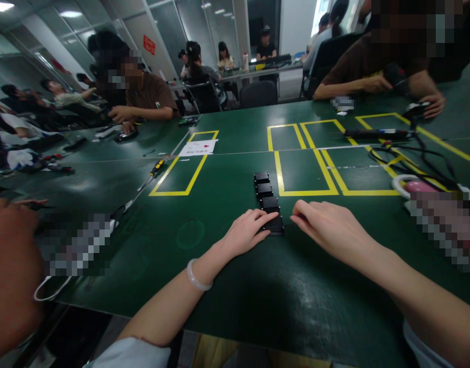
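While both forearms are reaching forward over the green table [235, 286], the left hand [247, 232] is lying palm-down with its fingers loosely extended and narrowly spaced, the fingertips [271, 217] touching the nearest unit of a row of four black modules [268, 203]. The hand is gripping nothing; it is only resting against that unit's near-left edge. A pale bangle [196, 277] is sitting on the left wrist.

The right hand [329, 225] is lying flat just to the right of the same nearest unit, fingers straight and close together, holding nothing. Its fingertips [296, 212] are pointing toward the row and are just beside it (whether they are making contact cannot be told from this view).

The four modules are lying end to end, running away from the fingertips of both hands toward the table centre. Each one is showing a raised rim like a shallow tray or case; any contents cannot be made out.

Beyond the right fingertips, yellow tape rectangles [302, 158] are marking bays on the table. Beyond and left of the left fingertips, another yellow rectangle [183, 171] is outlining a space, with a white paper sheet [198, 147] lying at its far end. A screwdriver [150, 176] is lying just outside its left edge. Far right of the right hand, black cables [411, 158] are trailing across the surface. Other people are sitting around the table.
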Demonstrator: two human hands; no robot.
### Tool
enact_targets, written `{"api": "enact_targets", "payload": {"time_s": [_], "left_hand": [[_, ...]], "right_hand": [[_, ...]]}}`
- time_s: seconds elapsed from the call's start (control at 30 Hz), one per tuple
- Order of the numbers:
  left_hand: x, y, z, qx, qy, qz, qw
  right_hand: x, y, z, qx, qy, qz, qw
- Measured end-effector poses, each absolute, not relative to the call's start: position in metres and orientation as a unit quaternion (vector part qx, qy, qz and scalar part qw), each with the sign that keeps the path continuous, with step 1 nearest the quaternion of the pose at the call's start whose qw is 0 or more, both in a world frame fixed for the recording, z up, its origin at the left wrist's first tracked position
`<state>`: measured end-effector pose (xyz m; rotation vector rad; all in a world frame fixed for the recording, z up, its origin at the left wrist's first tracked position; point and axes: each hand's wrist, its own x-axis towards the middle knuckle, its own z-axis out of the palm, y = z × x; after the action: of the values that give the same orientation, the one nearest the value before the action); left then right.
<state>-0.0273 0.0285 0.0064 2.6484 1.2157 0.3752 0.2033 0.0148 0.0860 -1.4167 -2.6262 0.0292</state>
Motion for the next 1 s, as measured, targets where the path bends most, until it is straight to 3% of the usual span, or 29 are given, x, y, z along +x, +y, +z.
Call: {"api": "enact_targets", "payload": {"time_s": [0.23,0.47,0.67,0.9,1.0], "left_hand": [[-0.0269,0.0295,0.0045,0.896,0.411,0.133,0.104],[-0.0269,0.0291,0.0042,0.896,0.413,0.129,0.102],[-0.0271,0.0292,0.0037,0.897,0.411,0.129,0.097],[-0.0273,0.0291,0.0042,0.896,0.414,0.126,0.099],[-0.0274,0.0293,0.0039,0.895,0.414,0.128,0.101]], "right_hand": [[0.2042,0.0137,0.0857,-0.456,-0.880,0.043,0.126],[0.2034,0.0154,0.0868,-0.474,-0.878,0.011,0.069],[0.2042,0.0129,0.0871,-0.454,-0.879,0.061,0.130],[0.2027,0.0135,0.0911,-0.462,-0.885,0.004,0.060],[0.2038,0.0134,0.0890,-0.451,-0.889,0.005,0.075]]}}
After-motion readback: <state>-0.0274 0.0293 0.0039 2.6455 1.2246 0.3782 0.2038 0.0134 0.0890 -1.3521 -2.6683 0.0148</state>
